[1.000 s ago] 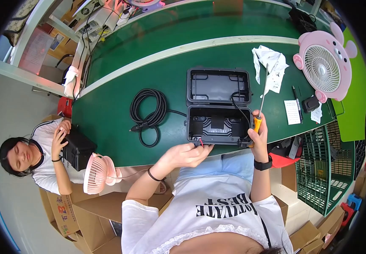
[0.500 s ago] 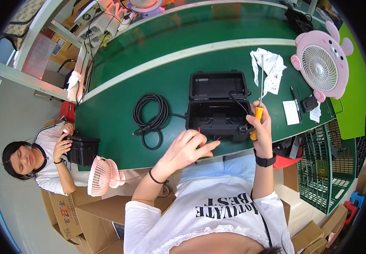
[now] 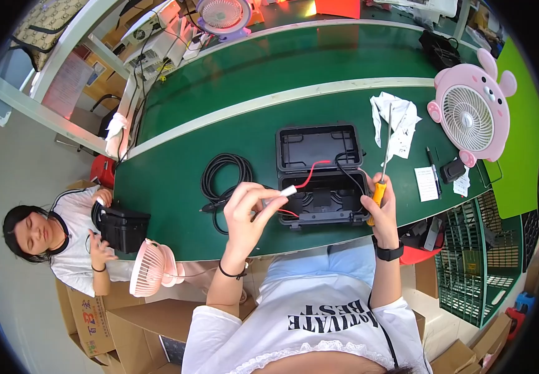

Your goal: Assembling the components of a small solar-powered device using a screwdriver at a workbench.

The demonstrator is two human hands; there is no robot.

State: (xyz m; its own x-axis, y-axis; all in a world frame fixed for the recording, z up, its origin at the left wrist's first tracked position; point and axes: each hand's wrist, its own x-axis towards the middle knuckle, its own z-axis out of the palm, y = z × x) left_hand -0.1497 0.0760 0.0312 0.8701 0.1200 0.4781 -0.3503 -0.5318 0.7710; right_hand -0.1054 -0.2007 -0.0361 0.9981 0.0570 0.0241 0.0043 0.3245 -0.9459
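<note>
My left hand [image 3: 249,214] pinches a small white cylindrical piece [image 3: 289,191] between thumb and fingers, over the left side of an open black plastic box [image 3: 325,217]. Red wire [image 3: 310,174] runs from near the white piece over the box, and another bit of red wire shows below it. In my right hand [image 3: 383,215], at the box's right end, is a screwdriver with a yellow handle [image 3: 378,192], its long shaft pointing away from me. The box's lid [image 3: 317,148] is folded back on the far side. A coiled black cable [image 3: 228,178] lies left of the box.
A co-worker [image 3: 75,234] sits at the left with another black box [image 3: 123,229]. A small pink fan [image 3: 151,268] stands at the near left edge; a pink animal-shaped fan [image 3: 469,115] is at the right. Crumpled white cloth [image 3: 400,118] and a paper slip [image 3: 428,184] lie on the green table [image 3: 182,134].
My left hand has moved up and left from the box's front edge, bringing the white piece and red wire into sight. The co-worker's lower hand has come off the other box. The view has shifted slightly.
</note>
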